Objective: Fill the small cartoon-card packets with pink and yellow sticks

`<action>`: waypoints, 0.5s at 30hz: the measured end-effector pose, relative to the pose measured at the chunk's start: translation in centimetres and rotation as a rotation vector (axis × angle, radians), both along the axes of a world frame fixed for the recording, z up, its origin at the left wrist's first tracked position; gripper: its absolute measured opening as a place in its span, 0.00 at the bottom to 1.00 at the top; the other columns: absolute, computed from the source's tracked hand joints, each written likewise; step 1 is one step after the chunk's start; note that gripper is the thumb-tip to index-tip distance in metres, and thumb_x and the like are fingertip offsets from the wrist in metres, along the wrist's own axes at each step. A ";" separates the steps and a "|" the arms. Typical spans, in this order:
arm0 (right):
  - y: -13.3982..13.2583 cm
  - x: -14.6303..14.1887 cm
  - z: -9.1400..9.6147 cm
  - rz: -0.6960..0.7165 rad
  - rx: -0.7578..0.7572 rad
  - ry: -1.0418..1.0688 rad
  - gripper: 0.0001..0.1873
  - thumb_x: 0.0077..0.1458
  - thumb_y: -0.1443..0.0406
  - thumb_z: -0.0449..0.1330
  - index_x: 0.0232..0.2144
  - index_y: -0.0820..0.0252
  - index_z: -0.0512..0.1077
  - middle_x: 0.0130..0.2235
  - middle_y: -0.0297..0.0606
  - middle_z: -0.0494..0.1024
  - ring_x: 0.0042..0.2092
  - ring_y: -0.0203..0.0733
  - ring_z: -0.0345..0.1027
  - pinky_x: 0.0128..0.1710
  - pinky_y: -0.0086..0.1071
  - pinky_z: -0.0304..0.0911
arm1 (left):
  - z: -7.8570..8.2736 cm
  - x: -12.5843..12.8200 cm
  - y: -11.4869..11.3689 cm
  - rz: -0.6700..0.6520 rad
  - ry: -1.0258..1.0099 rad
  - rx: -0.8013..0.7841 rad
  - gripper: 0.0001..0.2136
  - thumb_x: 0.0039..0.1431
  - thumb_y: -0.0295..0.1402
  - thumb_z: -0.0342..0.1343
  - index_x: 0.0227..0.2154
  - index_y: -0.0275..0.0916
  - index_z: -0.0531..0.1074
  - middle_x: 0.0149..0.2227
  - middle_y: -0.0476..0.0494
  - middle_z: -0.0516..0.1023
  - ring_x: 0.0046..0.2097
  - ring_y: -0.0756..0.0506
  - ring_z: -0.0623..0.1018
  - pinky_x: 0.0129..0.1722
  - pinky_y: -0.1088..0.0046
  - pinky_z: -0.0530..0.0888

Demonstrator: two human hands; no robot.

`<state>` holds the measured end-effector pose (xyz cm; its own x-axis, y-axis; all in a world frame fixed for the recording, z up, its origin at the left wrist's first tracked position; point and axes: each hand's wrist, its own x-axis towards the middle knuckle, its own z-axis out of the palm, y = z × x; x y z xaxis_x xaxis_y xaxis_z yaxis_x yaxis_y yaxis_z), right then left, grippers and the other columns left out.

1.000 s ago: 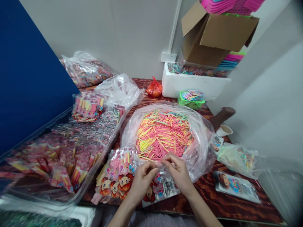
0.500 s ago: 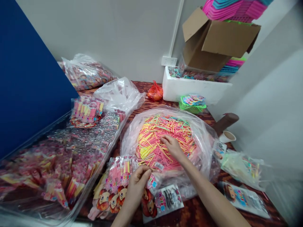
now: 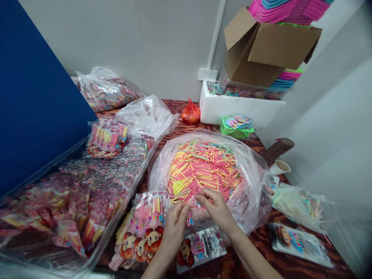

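Observation:
My left hand (image 3: pixel 175 220) is closed in a pinch on a clear printed pouch (image 3: pixel 190 221), part of which is behind the fingers. Close beside it, my right hand (image 3: pixel 215 207) has thumb and fingertips together at the pouch's upper part. What those fingertips hold is too small to make out. Just beyond both hands lies a large open plastic bag (image 3: pixel 250 186) filled with thin pink, yellow and green sticks (image 3: pixel 203 166). Filled pouches (image 3: pixel 148 221) with a cartoon face lie left of my left hand. A flat printed pouch (image 3: pixel 200 250) lies below the hands.
At left, a clear-walled tray (image 3: pixel 132 190) holds many filled pouches. Behind stand a white foam box (image 3: pixel 241 110), a cardboard box (image 3: pixel 281 46), a green basket (image 3: pixel 236 133) and a red bag (image 3: pixel 190 112). A paper cup (image 3: pixel 279 167) and another printed pouch (image 3: pixel 300 244) are at right.
My right hand has moved from above the stick pile down toward me, to the pouch at my left hand. My left hand has shifted slightly right and stays pinched.

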<state>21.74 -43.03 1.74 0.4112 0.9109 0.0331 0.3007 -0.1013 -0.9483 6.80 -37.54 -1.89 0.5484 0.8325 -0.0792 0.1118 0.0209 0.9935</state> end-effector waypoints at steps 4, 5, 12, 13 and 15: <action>0.3 1.0 -0.8 0.044 0.002 0.059 0.20 0.59 0.54 0.55 0.19 0.58 0.62 0.22 0.28 0.60 0.26 0.34 0.55 0.26 0.28 0.52 | 0.2 -0.5 0.2 -0.062 0.029 0.018 0.17 0.61 0.44 0.52 0.23 0.37 0.69 0.24 0.50 0.67 0.29 0.49 0.66 0.30 0.76 0.64; 0.7 1.6 -1.1 0.065 0.000 0.058 0.21 0.60 0.54 0.53 0.20 0.58 0.63 0.22 0.29 0.62 0.26 0.35 0.56 0.26 0.28 0.52 | 0.2 -0.7 0.3 -0.087 0.032 0.007 0.16 0.60 0.43 0.53 0.25 0.37 0.71 0.25 0.49 0.69 0.30 0.49 0.68 0.31 0.76 0.66; 6.6 7.6 -4.3 -0.005 -0.088 -0.917 0.11 0.61 0.71 0.49 0.34 0.60 0.71 0.38 0.44 0.74 0.41 0.47 0.65 0.42 0.37 0.59 | 0.8 -1.5 0.4 -0.044 0.036 -0.029 0.14 0.57 0.43 0.55 0.27 0.36 0.75 0.26 0.47 0.74 0.31 0.47 0.72 0.32 0.75 0.68; 7.3 8.1 -4.7 0.001 -0.143 -1.082 0.11 0.60 0.73 0.49 0.36 0.61 0.72 0.40 0.47 0.74 0.43 0.49 0.64 0.42 0.38 0.58 | 0.8 -1.6 0.4 -0.036 0.032 -0.026 0.14 0.58 0.43 0.55 0.27 0.37 0.76 0.27 0.47 0.75 0.31 0.47 0.72 0.33 0.75 0.68; 8.3 8.8 -5.2 0.015 -0.224 -1.313 0.12 0.58 0.75 0.49 0.38 0.64 0.72 0.41 0.52 0.73 0.44 0.52 0.62 0.42 0.41 0.57 | 0.5 -1.7 0.3 -0.025 0.023 -0.027 0.14 0.58 0.42 0.54 0.27 0.37 0.76 0.27 0.47 0.76 0.32 0.46 0.73 0.35 0.74 0.69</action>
<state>30.56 -34.72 -3.41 0.1802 0.9527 0.2445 0.9754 -0.2051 0.0805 5.14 -37.23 -1.35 0.5670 0.8157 -0.1147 0.1357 0.0448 0.9897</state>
